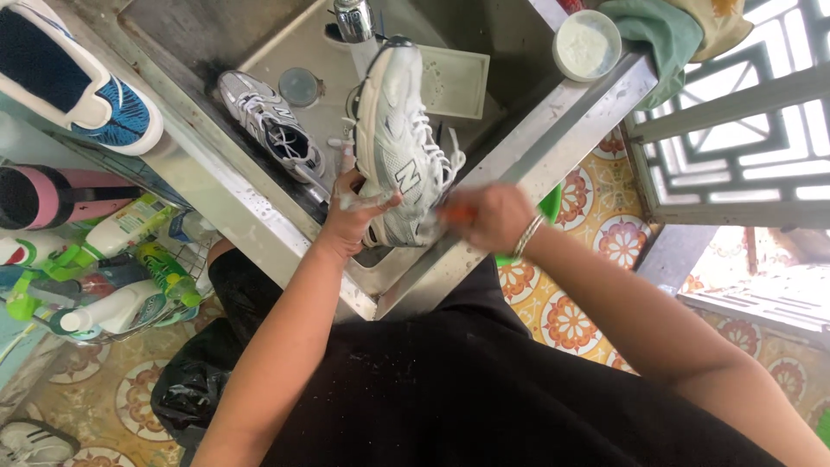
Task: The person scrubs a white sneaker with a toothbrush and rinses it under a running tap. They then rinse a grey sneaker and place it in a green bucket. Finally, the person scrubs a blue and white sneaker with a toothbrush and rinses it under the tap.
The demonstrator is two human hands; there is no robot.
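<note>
Black shirt (484, 389) fills the foreground, with both forearms reaching to a steel sink (259, 225). Left hand (356, 207) grips a white sneaker (398, 138) by its heel, holding it over the basin, sole up-left. Right hand (488, 216) is closed on a blurred, orange-handled brush (451, 213) at the shoe's side. Light but sudsy, the sneaker is probably slippery; its stiff heel and sole offer the firmest hold. A second sneaker (272, 121) lies in the basin, and a white tub (586, 43) stands on the rim.

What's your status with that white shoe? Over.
Left hand grips white sneaker over sink. Right hand blurred, grip on orange handle. Nothing in the way.
</note>
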